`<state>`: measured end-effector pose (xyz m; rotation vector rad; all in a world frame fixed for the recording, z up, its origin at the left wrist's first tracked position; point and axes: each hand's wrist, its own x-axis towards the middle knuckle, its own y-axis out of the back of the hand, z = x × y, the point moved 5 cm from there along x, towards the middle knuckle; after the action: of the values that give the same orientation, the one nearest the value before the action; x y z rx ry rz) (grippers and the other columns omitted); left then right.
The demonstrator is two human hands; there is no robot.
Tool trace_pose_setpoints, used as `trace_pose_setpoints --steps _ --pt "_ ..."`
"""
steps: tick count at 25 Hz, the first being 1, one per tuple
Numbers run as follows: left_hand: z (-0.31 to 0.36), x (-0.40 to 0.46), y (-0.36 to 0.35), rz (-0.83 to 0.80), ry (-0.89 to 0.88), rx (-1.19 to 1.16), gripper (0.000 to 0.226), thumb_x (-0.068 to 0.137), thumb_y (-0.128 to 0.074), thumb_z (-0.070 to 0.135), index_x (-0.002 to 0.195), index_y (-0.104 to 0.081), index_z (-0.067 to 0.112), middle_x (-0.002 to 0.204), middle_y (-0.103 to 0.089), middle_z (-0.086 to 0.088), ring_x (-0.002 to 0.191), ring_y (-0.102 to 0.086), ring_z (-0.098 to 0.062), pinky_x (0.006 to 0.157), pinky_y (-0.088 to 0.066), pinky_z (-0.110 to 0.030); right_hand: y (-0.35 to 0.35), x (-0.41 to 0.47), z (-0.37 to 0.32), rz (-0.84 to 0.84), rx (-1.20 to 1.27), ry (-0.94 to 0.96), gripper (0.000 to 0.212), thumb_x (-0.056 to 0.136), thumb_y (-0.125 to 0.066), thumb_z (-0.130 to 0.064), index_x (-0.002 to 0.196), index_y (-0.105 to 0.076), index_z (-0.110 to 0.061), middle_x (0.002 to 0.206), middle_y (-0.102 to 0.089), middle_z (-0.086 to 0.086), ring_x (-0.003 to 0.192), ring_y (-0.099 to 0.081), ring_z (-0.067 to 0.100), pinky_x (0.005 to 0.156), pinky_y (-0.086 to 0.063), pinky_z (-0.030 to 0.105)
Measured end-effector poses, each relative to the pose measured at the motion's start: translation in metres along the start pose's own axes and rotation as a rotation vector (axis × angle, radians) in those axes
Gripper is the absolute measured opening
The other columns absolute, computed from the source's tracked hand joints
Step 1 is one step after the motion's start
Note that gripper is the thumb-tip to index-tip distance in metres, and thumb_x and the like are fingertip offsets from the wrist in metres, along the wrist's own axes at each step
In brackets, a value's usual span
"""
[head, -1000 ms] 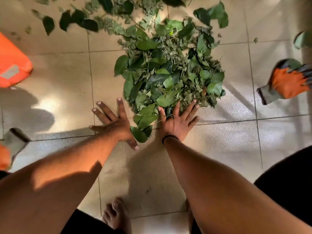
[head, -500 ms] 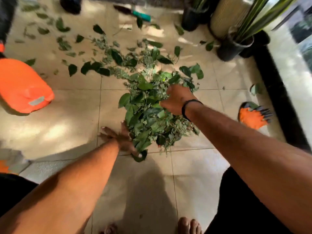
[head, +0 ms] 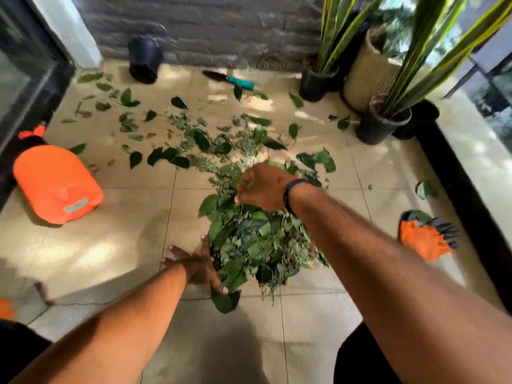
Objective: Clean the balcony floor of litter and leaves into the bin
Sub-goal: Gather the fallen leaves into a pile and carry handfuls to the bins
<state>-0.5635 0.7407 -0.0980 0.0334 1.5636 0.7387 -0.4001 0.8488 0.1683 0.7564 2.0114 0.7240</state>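
Leaf pile point(head: 260, 245): heaped on the tiled floor point(head: 110, 245), centre.
Right hand point(head: 263, 189): above the pile's far side, fingers curled, apparently pinching leaves; blurred.
Left hand point(head: 198, 266): fingers spread flat against the pile's near-left edge.
Orange container point(head: 55, 184): lying well left.
Loose leaves point(head: 166, 139): scattered beyond.

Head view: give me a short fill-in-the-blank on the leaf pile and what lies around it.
1. The left hand rests at the pile's ____ edge.
2. The tipped-over bin is ____ in colour.
3. The glove lies on the floor to the ____ of the pile.

Missing: left; orange; right
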Motion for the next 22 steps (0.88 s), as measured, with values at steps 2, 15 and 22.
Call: trace_pose_setpoints --steps 2,15,22 --pt "0.003 0.008 0.004 -0.064 -0.048 0.058 0.177 0.027 -0.083 0.083 0.146 0.039 0.035 0.167 0.008 -0.018 0.147 0.011 -0.055 0.109 0.014 -0.077 -0.004 0.001 0.001 -0.052 -0.049 0.041 0.031 0.099 -0.059 -0.026 0.117 -0.069 -0.003 0.125 -0.066 0.014 0.113 -0.061 0.029 0.101 -0.050 0.042" --pt "0.128 -0.049 0.061 0.698 -0.674 0.114 0.092 0.080 -0.077 0.046 0.155 -0.026 0.030 0.162 -0.026 -0.006 0.145 -0.031 -0.025 0.113 -0.040 -0.035 -0.005 0.009 0.026 0.037 0.073 -0.051 0.023 0.089 -0.062 -0.020 0.101 -0.075 -0.005 0.101 -0.074 0.015 0.095 -0.070 0.029 0.084 -0.060 0.047" --pt "0.128 -0.040 0.056 0.760 -0.599 0.235 0.041 0.097 -0.050 0.006 0.133 -0.059 0.024 0.131 -0.057 -0.001 0.110 -0.056 -0.011 0.083 -0.044 -0.018 0.007 -0.010 0.041 0.082 0.092 -0.092 0.041 0.094 -0.063 -0.026 0.124 -0.064 0.001 0.130 -0.062 0.022 0.118 -0.060 0.037 0.098 -0.052 0.050"
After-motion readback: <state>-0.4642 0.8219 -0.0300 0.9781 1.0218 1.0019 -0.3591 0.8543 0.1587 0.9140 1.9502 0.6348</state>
